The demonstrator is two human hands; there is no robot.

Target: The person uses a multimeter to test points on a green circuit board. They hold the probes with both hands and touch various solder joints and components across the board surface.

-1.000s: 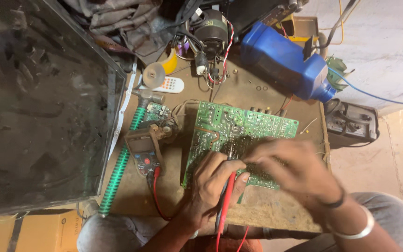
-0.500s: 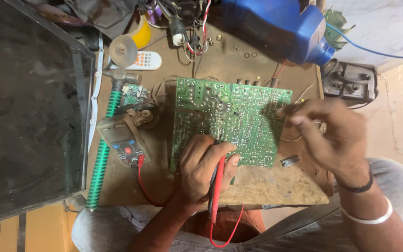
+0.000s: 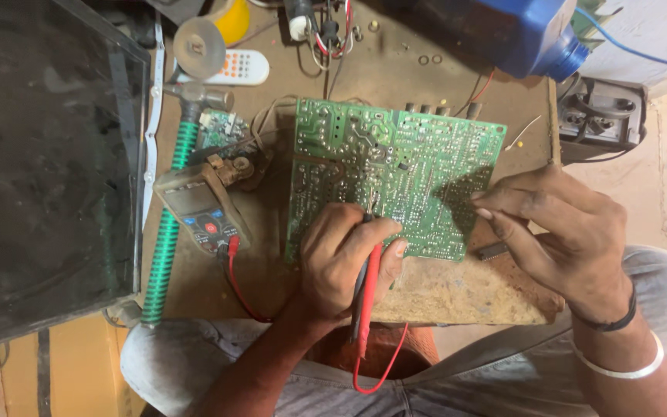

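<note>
A green circuit board [image 3: 411, 166] lies solder side up on a small wooden table [image 3: 441, 289]. My left hand [image 3: 341, 259] rests on the board's near edge and grips a red test probe [image 3: 367, 289] together with a black one, tips touching the board. My right hand [image 3: 561, 235] hovers at the board's right edge with fingers pinched together; whether it holds anything I cannot tell. A small black chip [image 3: 492, 250] lies on the table just under it. The probe's red lead runs to a multimeter [image 3: 202, 208] left of the board.
A hammer with a green ribbed handle [image 3: 170, 224] lies along the table's left edge beside a dark screen panel [image 3: 40, 162]. A white remote [image 3: 229, 67], tape rolls, a blue jug [image 3: 515, 31] and a power strip [image 3: 600, 116] sit at the back and right.
The view has shifted and the board now sits lower in the frame. My right hand dropped from the board's upper right corner to its right edge. My left hand kept the probes on the board.
</note>
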